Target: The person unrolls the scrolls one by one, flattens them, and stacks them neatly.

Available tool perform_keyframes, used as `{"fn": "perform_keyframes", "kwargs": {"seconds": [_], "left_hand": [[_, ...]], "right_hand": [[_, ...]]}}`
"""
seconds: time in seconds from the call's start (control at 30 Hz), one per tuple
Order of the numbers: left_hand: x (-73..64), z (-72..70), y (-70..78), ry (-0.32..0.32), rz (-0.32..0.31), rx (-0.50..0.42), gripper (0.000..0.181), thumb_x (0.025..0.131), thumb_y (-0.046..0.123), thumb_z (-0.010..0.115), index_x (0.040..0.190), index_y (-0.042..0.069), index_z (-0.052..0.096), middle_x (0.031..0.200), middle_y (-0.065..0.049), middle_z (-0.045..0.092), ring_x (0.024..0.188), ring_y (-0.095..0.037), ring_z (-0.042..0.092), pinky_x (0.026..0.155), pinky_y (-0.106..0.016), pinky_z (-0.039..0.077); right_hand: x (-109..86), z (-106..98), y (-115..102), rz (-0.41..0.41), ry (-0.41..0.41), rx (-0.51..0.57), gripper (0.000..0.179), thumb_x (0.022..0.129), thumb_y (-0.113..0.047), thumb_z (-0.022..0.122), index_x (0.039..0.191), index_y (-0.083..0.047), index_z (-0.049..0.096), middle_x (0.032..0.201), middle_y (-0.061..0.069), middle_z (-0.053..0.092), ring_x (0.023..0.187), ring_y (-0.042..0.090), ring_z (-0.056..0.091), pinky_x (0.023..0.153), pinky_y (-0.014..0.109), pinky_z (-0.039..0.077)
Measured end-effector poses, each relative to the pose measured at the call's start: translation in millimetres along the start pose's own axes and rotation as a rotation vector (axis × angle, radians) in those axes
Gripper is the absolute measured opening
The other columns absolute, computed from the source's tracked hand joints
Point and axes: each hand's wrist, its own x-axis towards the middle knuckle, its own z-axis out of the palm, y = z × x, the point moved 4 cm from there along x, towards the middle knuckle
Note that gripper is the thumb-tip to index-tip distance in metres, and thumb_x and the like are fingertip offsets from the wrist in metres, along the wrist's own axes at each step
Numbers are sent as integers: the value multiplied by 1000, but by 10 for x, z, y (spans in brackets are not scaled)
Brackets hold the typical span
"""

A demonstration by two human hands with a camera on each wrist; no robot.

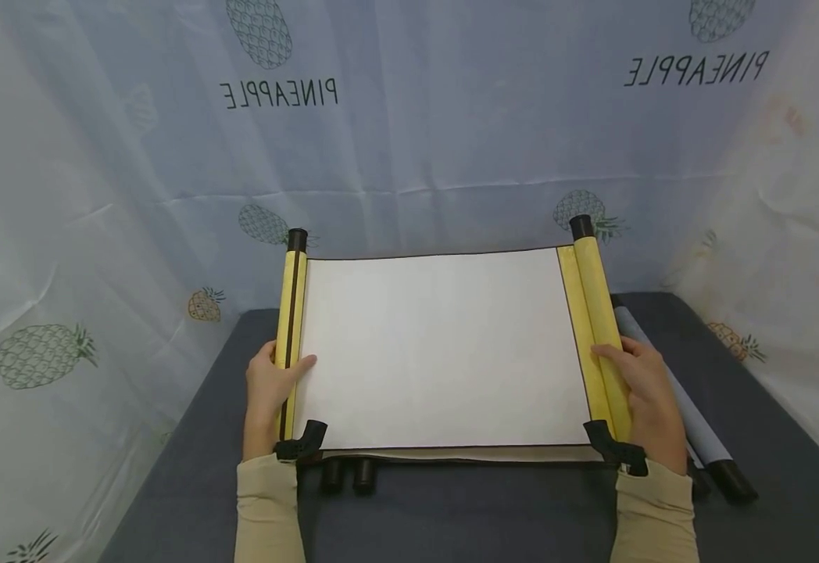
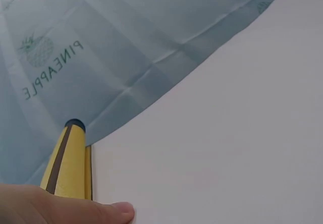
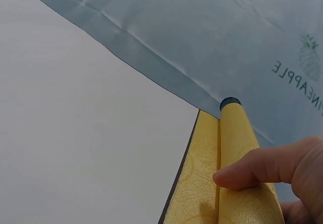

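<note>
A hanging scroll with a blank white sheet [image 1: 438, 352] is spread wide between two yellow rollers with black end caps. My left hand [image 1: 269, 391] grips the left roller [image 1: 290, 305], its thumb lying over onto the white sheet. In the left wrist view that thumb [image 2: 101, 211] crosses in front of the roller. On the other side, my right hand [image 1: 649, 391] grips the right roller [image 1: 598, 289], which has a yellow strip beside it. The right wrist view has the thumb [image 3: 252, 168] pressed on the yellow roller. Most of the fingers are hidden behind the rollers.
A grey roll with a black end [image 1: 684, 399] lies on the dark table [image 1: 494, 516] to the right. Two black roll ends [image 1: 348, 475] stick out below the scroll. A pineapple-print curtain [image 1: 438, 141] hangs behind and at both sides.
</note>
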Motion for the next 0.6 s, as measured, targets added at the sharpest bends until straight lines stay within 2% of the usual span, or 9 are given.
{"fn": "perform_keyframes", "kwargs": {"seconds": [0.13,0.23,0.33,0.4,0.47,0.53,0.6], "left_hand": [[12,-13,-8,27,8,-10,54,88,24,68,131,-5,50,102,-23,58,72,-19,51,59,-24,41],[26,-33,-24,39,15,-33,50,90,23,66,130,-4,52,103,-25,61,70,-16,53,59,-24,42],[32,-70,-57,32,3,-78,53,92,26,64,135,-1,50,117,-26,63,82,-24,62,64,-20,46],[30,-99,-87,19,-16,-115,58,94,30,61,141,0,46,128,-26,60,99,-31,65,72,-20,51],[27,-123,-111,7,-35,-137,63,95,34,59,145,1,40,138,-25,54,114,-35,61,83,-25,54],[22,-132,-124,-8,-56,-156,66,96,35,57,148,1,35,143,-24,49,122,-36,57,93,-33,53],[23,-129,-126,-14,-70,-158,66,97,36,55,149,3,33,145,-23,47,123,-36,56,98,-40,51]], "right_hand": [[1,4,1,-2,-4,-7,73,92,-41,60,151,-7,32,87,-14,53,73,2,56,67,23,52],[3,3,-1,-2,-2,-1,74,91,-41,60,150,-6,32,86,-14,54,73,2,56,67,23,52],[11,-6,2,0,0,6,75,91,-41,61,150,-6,31,86,-15,53,73,2,56,67,23,52],[17,-16,10,5,7,8,75,91,-41,61,151,-6,31,85,-15,53,73,2,56,67,22,52],[22,-25,21,7,9,6,75,91,-41,60,151,-6,30,85,-15,52,73,2,55,67,22,52],[24,-36,34,2,9,0,76,91,-41,60,151,-6,30,85,-15,53,73,2,55,67,22,52],[40,-50,52,-5,-1,-6,77,91,-42,61,151,-5,30,83,-16,53,72,2,56,67,23,52]]}}
